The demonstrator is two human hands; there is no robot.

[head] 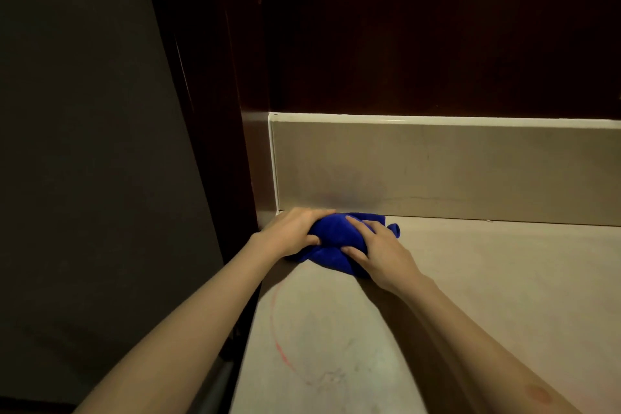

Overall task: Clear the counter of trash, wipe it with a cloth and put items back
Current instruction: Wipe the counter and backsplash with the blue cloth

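1. Your left hand point(295, 232) and your right hand point(379, 250) both rest on the blue cloth point(331, 239). The cloth is bunched up in the far left corner of the surface point(487, 296), right where it meets the low back wall point(437, 168) and the dark side panel point(248, 158).

2. Your left grip is curled around the left side of the cloth, with the thumb tucked into it. Your right grip is more open and flat. The fingers are spread and press down on top, not wrapped around.

3. I think you hold it with two hands so you can push hard into the corner, where dirt likes to hide. The bunched shape gives you a thick pad to press on.

4. There is a thin red curved mark point(279, 329) on the surface nearer to you, with a faint gray scribble point(332, 376) by it. The cloth is well apart from both. They look like they still need wiping.

5. I see no trash and no items here. They may be outside the picture.

6. The room is dim. The wall above is very dark. The part of the cloth under your hands is hidden, so I cannot tell how it is folded.
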